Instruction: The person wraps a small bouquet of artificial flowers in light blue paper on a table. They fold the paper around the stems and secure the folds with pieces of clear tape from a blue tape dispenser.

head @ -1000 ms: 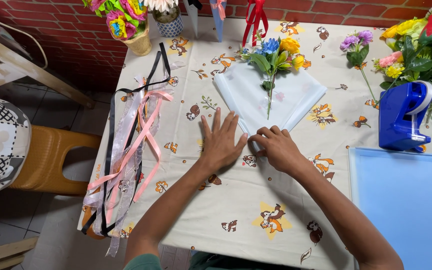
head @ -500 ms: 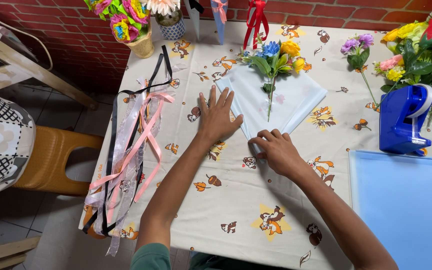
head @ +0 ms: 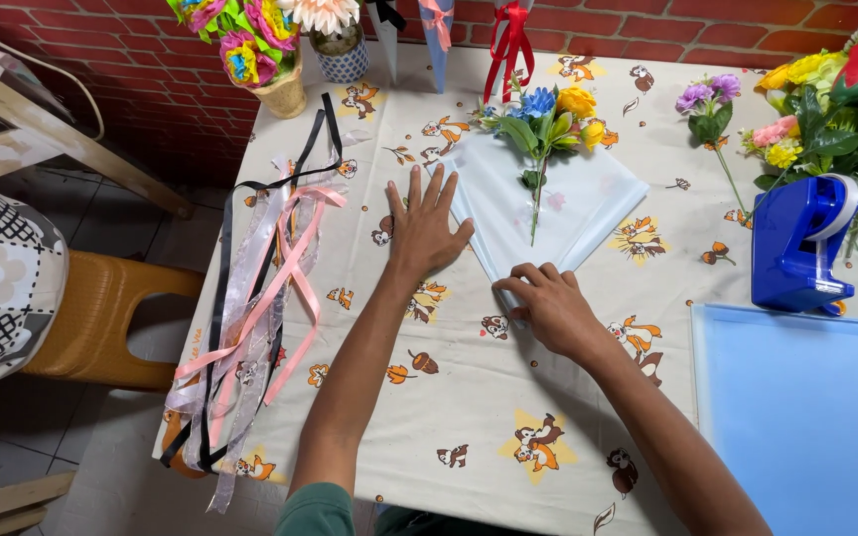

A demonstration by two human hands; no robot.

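Note:
A pale blue wrapping sheet [head: 588, 203] lies on the table, laid as a diamond, with a small bunch of artificial flowers [head: 548, 114] on it, stems pointing toward me. My left hand [head: 424, 223] lies flat with fingers spread at the sheet's left edge, touching it. At the near corner of the sheet, my right hand [head: 546, 303] pinches the paper with curled fingers.
Pink, white and black ribbons [head: 250, 298] hang over the table's left edge. A blue tape dispenser [head: 801, 243] stands at the right, a stack of blue sheets [head: 806, 407] at the near right. More flowers [head: 826, 89] and vases [head: 285, 89] line the far edge. A yellow chair [head: 101, 318] stands at the left.
My left hand has moved away from me, from near the right hand up to the sheet's left edge. The right hand stays at the near corner.

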